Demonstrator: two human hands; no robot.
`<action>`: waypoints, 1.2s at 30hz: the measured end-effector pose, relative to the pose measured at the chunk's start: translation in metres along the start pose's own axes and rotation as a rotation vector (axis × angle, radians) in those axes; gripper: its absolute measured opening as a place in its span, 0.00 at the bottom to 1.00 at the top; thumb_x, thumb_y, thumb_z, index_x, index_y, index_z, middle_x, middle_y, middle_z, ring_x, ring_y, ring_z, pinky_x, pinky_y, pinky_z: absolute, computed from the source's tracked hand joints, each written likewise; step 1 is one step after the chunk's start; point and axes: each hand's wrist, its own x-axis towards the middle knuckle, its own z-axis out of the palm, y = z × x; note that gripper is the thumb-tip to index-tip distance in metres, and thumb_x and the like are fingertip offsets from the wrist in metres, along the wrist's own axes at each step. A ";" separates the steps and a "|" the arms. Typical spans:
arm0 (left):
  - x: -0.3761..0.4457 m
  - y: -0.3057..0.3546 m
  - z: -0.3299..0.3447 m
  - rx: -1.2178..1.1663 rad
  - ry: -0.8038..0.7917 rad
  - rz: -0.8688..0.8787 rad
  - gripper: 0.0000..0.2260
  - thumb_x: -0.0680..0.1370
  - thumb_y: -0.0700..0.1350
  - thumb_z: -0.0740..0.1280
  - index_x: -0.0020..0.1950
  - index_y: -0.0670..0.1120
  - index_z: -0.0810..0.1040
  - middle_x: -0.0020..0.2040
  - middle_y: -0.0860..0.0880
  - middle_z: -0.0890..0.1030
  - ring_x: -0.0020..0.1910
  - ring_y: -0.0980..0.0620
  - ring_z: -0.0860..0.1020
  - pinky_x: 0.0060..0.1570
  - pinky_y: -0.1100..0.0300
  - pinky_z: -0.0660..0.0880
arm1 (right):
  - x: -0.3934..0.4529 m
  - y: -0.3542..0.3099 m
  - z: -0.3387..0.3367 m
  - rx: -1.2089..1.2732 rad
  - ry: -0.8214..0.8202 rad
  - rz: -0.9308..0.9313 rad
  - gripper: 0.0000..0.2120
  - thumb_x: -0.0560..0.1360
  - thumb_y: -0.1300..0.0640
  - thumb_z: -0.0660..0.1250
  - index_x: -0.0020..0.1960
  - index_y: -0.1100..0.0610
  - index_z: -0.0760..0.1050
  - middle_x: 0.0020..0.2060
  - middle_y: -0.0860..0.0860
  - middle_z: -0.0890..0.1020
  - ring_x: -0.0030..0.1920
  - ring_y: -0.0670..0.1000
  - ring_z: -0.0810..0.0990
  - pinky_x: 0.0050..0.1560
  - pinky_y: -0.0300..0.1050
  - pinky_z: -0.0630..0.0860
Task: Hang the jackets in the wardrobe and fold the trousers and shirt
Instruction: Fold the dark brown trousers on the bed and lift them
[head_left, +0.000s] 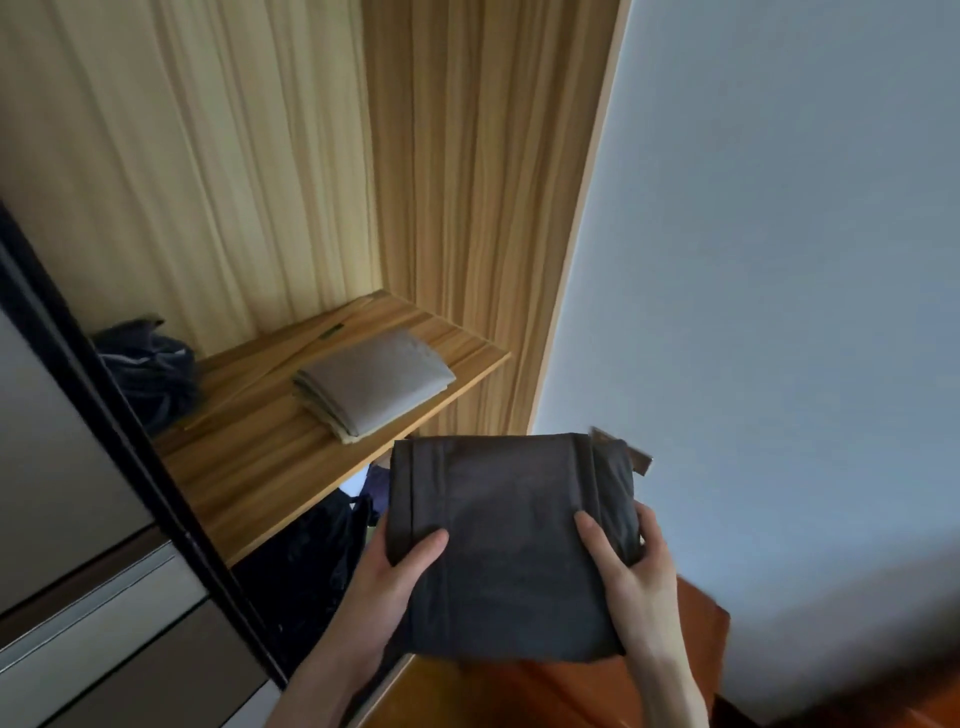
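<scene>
Dark grey folded garment (511, 545) held in air just short of the wooden wardrobe shelf (249, 467). Left hand (395, 566) gripped left edge, right hand (631, 561) gripped right edge. Risks: unfolding on release; nudging folded beige cloth (374, 384).

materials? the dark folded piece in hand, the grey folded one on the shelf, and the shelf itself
Dark folded garment: woven cloth, matte, with stitched seams; fibre unclear.
Grey folded garment: soft cloth, matte, with stacked layers at its edge.
Wardrobe shelf: wood-grain board, low sheen, streaked light and dark; probably laminate, though it could be solid wood.
</scene>
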 end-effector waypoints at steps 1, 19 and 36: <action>0.013 0.007 -0.002 -0.013 0.018 0.021 0.28 0.66 0.58 0.81 0.65 0.63 0.80 0.63 0.53 0.85 0.61 0.49 0.84 0.59 0.48 0.81 | 0.019 -0.006 0.009 -0.001 -0.027 -0.008 0.14 0.71 0.44 0.78 0.54 0.42 0.80 0.48 0.40 0.87 0.47 0.39 0.85 0.43 0.29 0.78; 0.183 0.088 -0.027 -0.115 0.445 0.182 0.18 0.74 0.48 0.79 0.59 0.65 0.81 0.54 0.56 0.87 0.50 0.55 0.87 0.43 0.58 0.83 | 0.242 -0.037 0.148 -0.009 -0.364 -0.060 0.22 0.73 0.53 0.81 0.62 0.51 0.76 0.51 0.49 0.86 0.50 0.46 0.86 0.46 0.38 0.82; 0.313 0.092 -0.068 -0.064 0.973 0.172 0.12 0.79 0.48 0.71 0.60 0.58 0.73 0.54 0.56 0.80 0.48 0.56 0.81 0.37 0.64 0.74 | 0.418 0.011 0.309 -0.102 -0.815 -0.088 0.18 0.76 0.50 0.77 0.63 0.51 0.77 0.52 0.43 0.83 0.45 0.33 0.83 0.39 0.27 0.77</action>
